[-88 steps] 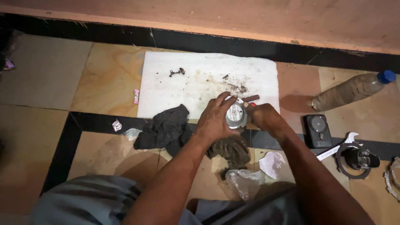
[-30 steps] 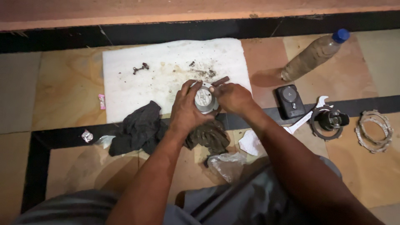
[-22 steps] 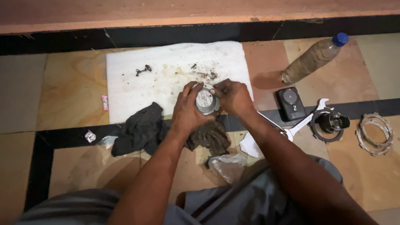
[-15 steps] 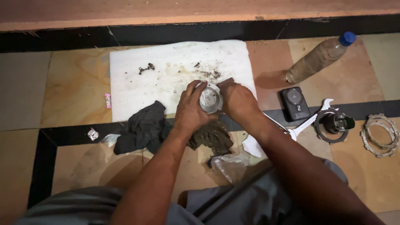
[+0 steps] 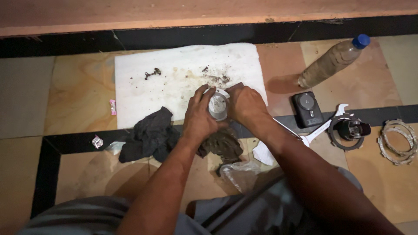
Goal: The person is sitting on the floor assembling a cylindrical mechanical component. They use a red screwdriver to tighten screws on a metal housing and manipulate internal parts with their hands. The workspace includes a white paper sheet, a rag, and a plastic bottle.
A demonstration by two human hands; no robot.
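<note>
Though the camera has drifted a little over the last seconds, so that the whole floor scene sits differently in the head view, the work itself has hardly changed: the left hand and the right hand remain closed together around the small round grey metal part, with its pale, dished top face turned up between the fingers. The grip looks much as it did a moment ago, so the handling of that part seems to be carrying on rather than finished.

The part is held just above the near edge of the white rectangular cloth sheet, which lies flat on the tiled floor and is speckled with dark grit and a few small dark metal bits toward its far side. Beside the left wrist lies a crumpled dark grey rag, soft and folded; under the hands sits a grimy brownish rag, and nearer the knees a clear crinkled plastic bag.

Toward the right edge of the floor view lie a clear plastic bottle with a blue cap, on its side, a small black boxy device, a silvery open-ended spanner, a dark toothed ring-shaped part and a pale stack of notched rings.
</note>
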